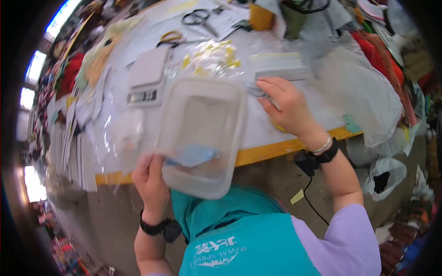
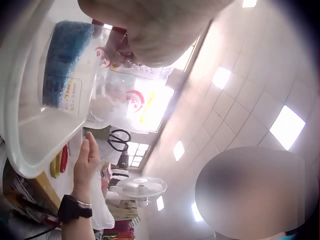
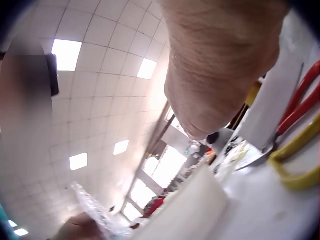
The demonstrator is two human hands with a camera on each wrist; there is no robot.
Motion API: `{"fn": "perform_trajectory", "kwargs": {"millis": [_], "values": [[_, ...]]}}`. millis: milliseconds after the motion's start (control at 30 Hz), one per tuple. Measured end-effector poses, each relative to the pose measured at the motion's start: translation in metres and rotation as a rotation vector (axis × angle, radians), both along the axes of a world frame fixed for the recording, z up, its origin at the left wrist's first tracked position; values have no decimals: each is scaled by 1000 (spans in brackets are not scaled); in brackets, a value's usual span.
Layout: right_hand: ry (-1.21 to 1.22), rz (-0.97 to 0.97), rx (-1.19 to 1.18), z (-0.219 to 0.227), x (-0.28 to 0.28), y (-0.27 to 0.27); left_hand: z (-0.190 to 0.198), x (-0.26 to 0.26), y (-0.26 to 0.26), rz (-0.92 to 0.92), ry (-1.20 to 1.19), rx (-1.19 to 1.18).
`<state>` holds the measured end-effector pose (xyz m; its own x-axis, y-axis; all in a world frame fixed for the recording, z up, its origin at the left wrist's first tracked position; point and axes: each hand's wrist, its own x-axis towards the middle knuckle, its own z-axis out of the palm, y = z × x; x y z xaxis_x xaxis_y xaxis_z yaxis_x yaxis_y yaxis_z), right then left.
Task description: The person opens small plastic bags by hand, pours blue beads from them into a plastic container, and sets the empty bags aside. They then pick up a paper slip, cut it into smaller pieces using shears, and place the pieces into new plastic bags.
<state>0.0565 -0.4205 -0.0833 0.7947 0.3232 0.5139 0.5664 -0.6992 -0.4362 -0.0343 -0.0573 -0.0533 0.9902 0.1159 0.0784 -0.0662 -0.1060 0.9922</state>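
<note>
My left hand (image 1: 151, 177) grips a printed clear plastic bag of small blue beads (image 2: 67, 65) by its top part. In the head view the bag's blue part overlaps the near end of a translucent plastic tub (image 1: 240, 133), which juts past the table's front edge. To the right of the tub, my right hand (image 1: 289, 103) hovers with fingers extended, holding nothing I can see. Beneath it, scissors with red (image 3: 300, 102) and yellow (image 3: 295, 177) handles lie on the table, mostly hidden by the hand in the head view.
Behind the tub are a digital scale (image 1: 147, 69), a pile of small yellow-marked clear bags (image 1: 214, 57) and a white box (image 1: 281, 66). More scissors (image 1: 195, 18) lie farther back. A large clear plastic bag (image 1: 368, 92) covers the right end, and crumpled plastic (image 1: 129, 129) sits left.
</note>
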Motion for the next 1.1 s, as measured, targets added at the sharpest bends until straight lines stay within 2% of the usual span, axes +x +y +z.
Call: {"fn": "perform_trajectory", "kwargs": {"millis": [67, 100, 200, 233, 300, 400, 433, 567, 600, 700, 800, 900, 1000, 1100], "values": [[238, 161, 201, 25, -13, 25, 6, 4, -8, 10, -11, -139], [169, 311, 150, 35, -12, 35, 13, 8, -16, 21, -19, -215], [217, 504, 116, 41, -15, 75, 27, 15, -21, -48, -33, -409], [196, 519, 89, 38, -14, 87, 27, 16, -21, -60, -56, -469], [362, 509, 190, 33, -10, 107, 28, 17, -18, -93, -102, -591], [590, 565, 344, 22, 1, 120, 14, 18, -11, -160, -179, -582], [664, 594, 396, 20, 5, 122, 13, 18, -8, -176, -178, -423], [567, 610, 221, 22, 29, 109, 7, 9, 9, -198, -102, 125], [555, 562, 138, 24, 33, 107, 6, 6, 12, -196, -70, 239], [475, 422, -43, 26, 38, 102, 10, 2, 16, -179, -227, 662], [145, 394, -152, 8, 38, 101, -5, -3, 25, -142, -185, 711], [-54, 310, -305, -2, 34, 110, -13, -6, 28, -87, -123, 748], [-109, 343, -363, -1, 31, 117, -22, -3, 34, -143, -30, 658], [-98, 327, -413, 4, 30, 120, -30, -1, 36, -143, -43, 629]]}}
